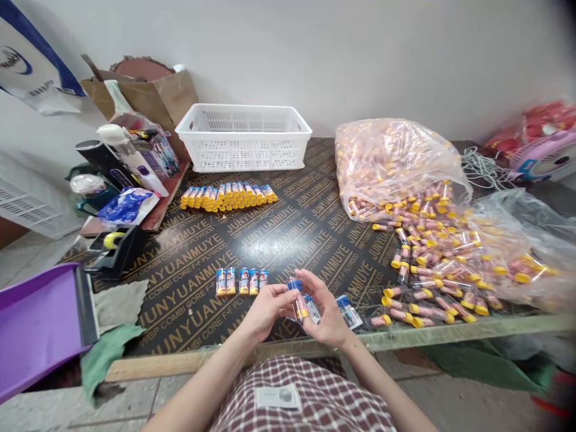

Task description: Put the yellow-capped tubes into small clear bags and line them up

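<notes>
A small clear tube (pixel 300 307) with a yellow end, a blue end and a pink printed label is between my hands above the table's front part. My left hand (pixel 265 312) pinches it from the left with thumb and fingers. My right hand (pixel 326 315) curls round it from the right, fingers at its upper end and thumb near the yellow end. Several similar tubes (pixel 243 281) stand in a short row left of my hands. Printed label sheets (pixel 348 312) lie beside and partly behind my right hand.
Loose yellow-capped tubes (pixel 432 276) spill from a clear plastic bag (pixel 387 150) on the right. A group of tubes (pixel 229 197) lies before a white basket (pixel 245 150). A tape dispenser (pixel 114 252) and purple dustpan-like tray (pixel 45 324) are at left.
</notes>
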Demonstrator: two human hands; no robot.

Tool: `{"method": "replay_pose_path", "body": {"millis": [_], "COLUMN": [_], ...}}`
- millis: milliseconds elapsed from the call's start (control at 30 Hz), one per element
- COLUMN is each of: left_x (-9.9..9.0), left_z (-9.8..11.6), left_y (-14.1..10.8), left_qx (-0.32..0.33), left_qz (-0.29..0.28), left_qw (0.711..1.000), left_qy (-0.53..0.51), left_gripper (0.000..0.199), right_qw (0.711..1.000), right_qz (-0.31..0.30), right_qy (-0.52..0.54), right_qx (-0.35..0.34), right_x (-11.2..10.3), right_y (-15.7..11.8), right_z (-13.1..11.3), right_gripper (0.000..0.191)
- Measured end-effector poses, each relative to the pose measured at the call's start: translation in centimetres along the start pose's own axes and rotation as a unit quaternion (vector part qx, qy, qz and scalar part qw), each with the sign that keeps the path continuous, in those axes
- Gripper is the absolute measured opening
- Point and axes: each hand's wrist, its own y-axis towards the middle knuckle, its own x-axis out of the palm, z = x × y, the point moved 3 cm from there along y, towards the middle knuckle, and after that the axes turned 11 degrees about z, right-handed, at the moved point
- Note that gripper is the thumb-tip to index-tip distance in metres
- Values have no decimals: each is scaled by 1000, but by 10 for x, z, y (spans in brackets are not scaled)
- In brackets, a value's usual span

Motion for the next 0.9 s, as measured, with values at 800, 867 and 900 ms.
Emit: {"method": "replay_pose_path", "body": {"millis": [800,867,900], "left_x": [-95,-139,-159], "left_z": [48,62,66], "left_y": [3,-1,-2], "left_qx": [175,192,183], "left_qz": [276,376,410], "left_qw": [931,866,835], "left_qy": [162,269,319], "left_gripper": [38,40,41], "right_qw": [998,992,987], "right_qz": [45,90,106], "right_qy": [-24,-84,-115], "right_qx": [26,41,47], "right_x": [-32,-52,-62], "right_y": [7,6,5], "right_z": [8,18,23], "right_gripper": [79,70,63]}}
